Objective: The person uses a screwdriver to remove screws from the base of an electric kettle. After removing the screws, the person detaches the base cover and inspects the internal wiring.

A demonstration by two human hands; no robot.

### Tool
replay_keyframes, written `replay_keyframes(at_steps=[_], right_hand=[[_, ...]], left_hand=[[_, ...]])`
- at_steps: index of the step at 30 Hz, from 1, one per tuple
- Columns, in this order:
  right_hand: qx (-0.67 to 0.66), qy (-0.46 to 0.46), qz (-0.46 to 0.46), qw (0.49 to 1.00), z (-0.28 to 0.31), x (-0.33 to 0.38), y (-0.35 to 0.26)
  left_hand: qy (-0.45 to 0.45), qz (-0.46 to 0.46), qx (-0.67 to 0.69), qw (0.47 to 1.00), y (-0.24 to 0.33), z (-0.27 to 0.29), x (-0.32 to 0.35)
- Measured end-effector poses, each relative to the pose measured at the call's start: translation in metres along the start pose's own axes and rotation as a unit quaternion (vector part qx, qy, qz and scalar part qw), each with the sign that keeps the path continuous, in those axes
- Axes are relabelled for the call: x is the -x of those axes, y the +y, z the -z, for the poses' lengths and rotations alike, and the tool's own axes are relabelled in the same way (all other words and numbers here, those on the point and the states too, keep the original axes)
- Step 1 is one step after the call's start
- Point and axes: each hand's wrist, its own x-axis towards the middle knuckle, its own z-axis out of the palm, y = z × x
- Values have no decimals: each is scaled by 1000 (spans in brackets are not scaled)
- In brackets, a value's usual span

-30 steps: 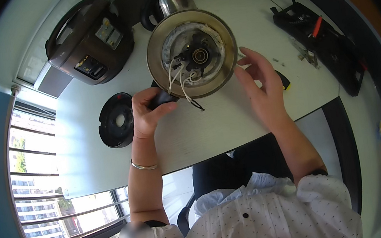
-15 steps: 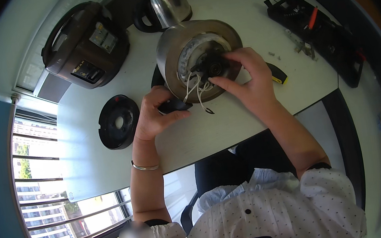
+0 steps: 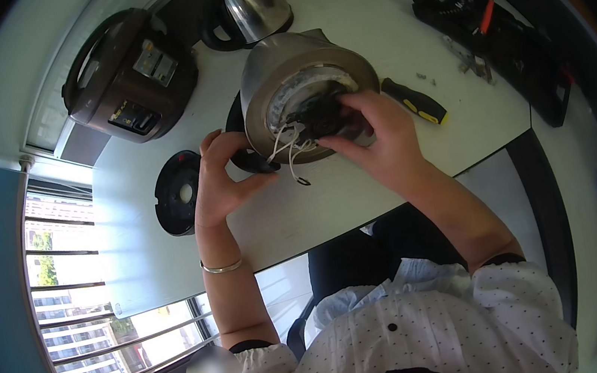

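Observation:
A metal electric kettle point(image 3: 258, 78) lies tipped over, its round underside facing me. At its base is a black connector piece point(image 3: 321, 117) with loose white wires point(image 3: 298, 158) hanging from it. The thumb and fingers of my right hand point(image 3: 382, 138) are closed on this connector piece. My left hand point(image 3: 218, 178) is beside the kettle's black handle point(image 3: 242, 156), thumb and fingers apart around its end; the fingertips are at the handle and rim, and firm contact cannot be made out. A round black base cover point(image 3: 179, 210) rests left of that hand.
A yellow-and-black screwdriver handle point(image 3: 420, 104) lies right of the kettle. Behind are a second kettle point(image 3: 256, 7) and a dark brown cooker point(image 3: 129, 77). At right, an opened black tool case point(image 3: 506, 46) holds a red tool point(image 3: 487, 16), with small metal bits point(image 3: 475, 66) beside it.
My left hand has moved left, its thumb farther from the handle. The kettle and my right hand with the connector piece have shifted slightly left, uncovering more of the screwdriver.

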Motion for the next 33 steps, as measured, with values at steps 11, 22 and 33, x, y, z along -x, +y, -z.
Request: replay_keyframes(at_steps=[11, 22, 33], right_hand=[[29, 1, 51, 998, -2, 2, 0], [14, -21, 70, 997, -5, 5, 0], [2, -33, 79, 996, -2, 1, -4]], left_hand=[[108, -10, -38, 993, 21, -15, -2], [117, 7, 3, 993, 14, -19, -2], [116, -5, -1, 993, 11, -22, -3]])
